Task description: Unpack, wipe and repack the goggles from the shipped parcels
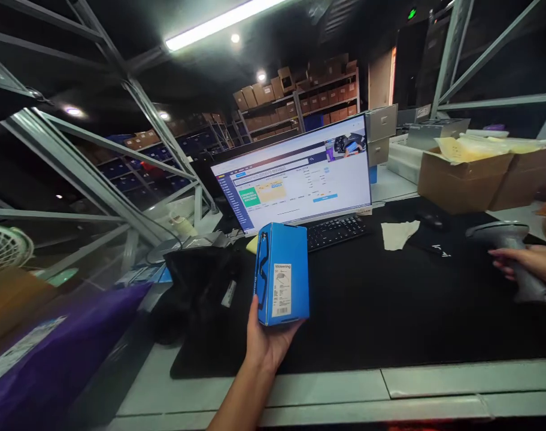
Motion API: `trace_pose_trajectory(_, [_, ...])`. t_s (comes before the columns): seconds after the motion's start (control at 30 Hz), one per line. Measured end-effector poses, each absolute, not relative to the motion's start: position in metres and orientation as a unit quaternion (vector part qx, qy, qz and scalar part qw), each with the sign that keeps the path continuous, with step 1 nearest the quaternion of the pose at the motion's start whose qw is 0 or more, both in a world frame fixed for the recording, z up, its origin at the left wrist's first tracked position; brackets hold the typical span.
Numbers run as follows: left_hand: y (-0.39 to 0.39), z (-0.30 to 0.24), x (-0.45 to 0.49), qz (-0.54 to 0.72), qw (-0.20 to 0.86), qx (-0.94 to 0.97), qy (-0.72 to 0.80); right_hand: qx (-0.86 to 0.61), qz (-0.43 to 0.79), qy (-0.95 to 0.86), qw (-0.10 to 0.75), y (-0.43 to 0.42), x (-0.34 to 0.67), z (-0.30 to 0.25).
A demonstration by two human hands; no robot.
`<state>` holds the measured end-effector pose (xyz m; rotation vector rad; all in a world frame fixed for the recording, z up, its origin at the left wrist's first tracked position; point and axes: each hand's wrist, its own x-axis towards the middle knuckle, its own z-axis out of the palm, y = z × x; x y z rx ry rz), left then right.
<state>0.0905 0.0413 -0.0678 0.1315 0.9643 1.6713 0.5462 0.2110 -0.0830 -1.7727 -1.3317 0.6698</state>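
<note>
My left hand [267,346] grips a blue box [295,257] from below, holding it upright above the black desk mat [381,323]. A white label with a barcode faces me, and a drawing of glasses runs down the box's left side. At the far right, my right hand [531,263] is wrapped around the handle of a grey barcode scanner [509,232], whose head points left. Behind the box stands a lit monitor [295,179] with a keyboard [336,231] at its foot.
A torn piece of pale paper [399,234] and a dark mouse [430,219] lie on the mat's right half. Open cardboard boxes [461,179] stand at the back right. A purple package [66,353] is at the left, near metal rack posts [151,114]. A black bag-like object [196,281] sits left of the box.
</note>
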Motion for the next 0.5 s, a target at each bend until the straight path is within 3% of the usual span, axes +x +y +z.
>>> trace_pose_trajectory(0.07, [0.039,-0.066,0.093,0.724,0.561,0.049,0.399,-0.635,0.496,-0.469,0.361,0.182,0.513,-0.071])
trace_pose_trajectory(0.13, [0.038,-0.065,0.096,0.731,0.559,0.04,0.39,-0.523,0.619,-0.493,0.317,0.145,0.474,-0.061])
trace_pose_trajectory(0.33, [0.038,-0.075,0.114,0.725,0.575,0.003,0.378,-0.345,0.702,-0.606,0.144,0.072,0.378,-0.038])
trace_pose_trajectory(0.5, [0.032,-0.079,0.127,0.702,0.618,-0.031,0.354,-0.338,0.698,-0.625,0.094,0.072,0.378,-0.037])
